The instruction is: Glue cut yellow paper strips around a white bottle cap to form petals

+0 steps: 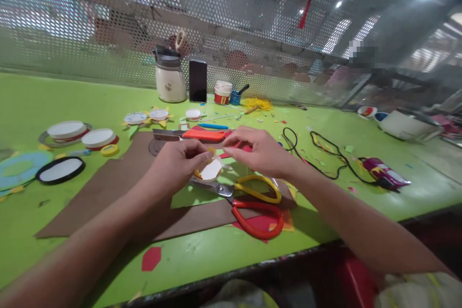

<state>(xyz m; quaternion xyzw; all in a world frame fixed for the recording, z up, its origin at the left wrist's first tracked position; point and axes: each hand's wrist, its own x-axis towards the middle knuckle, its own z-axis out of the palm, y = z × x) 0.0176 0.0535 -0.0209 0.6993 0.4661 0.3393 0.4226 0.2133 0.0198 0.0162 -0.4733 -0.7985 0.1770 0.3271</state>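
Note:
My left hand [179, 162] is closed around a small roll of tape [210, 170] with a white face and yellow rim, held just above the table. My right hand [257, 149] is beside it, fingertips pinched together at the roll's upper edge, seemingly on the tape's end, which is too small to make out. Directly below both hands lie scissors [257, 204] with one yellow and one red handle, resting on a brown sheet [108, 185].
On the green table [32, 101]: round white discs [67, 130] and rings at left, an orange-handled cutter [202, 134], a jug [169, 77], a phone [198, 81], a small pot [223, 92], a black cord [325, 154], a glue gun [384, 173]. Perforated metal screen behind.

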